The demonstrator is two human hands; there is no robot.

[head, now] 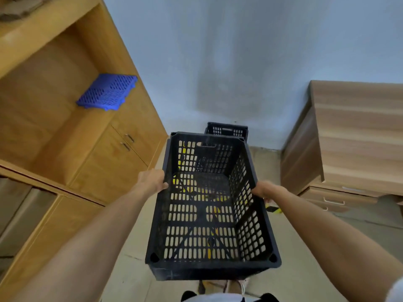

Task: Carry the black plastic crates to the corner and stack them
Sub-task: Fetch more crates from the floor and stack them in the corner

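I hold a black plastic crate [209, 267] with slotted walls in front of me, above the floor, its open top facing up. My left hand [153, 180] grips its left rim and my right hand [265, 190] grips its right rim. A second black crate [226, 129] stands on the floor by the wall straight ahead, partly hidden behind the one I carry. Yellow shapes show through the slotted bottom of the held crate.
A tall wooden shelf unit with cupboard doors [122, 153] lines the left side; a blue slotted panel [106, 92] lies on its shelf. A wooden desk with drawers [340, 149] stands at the right. A grey-blue wall [229, 62] closes the passage ahead.
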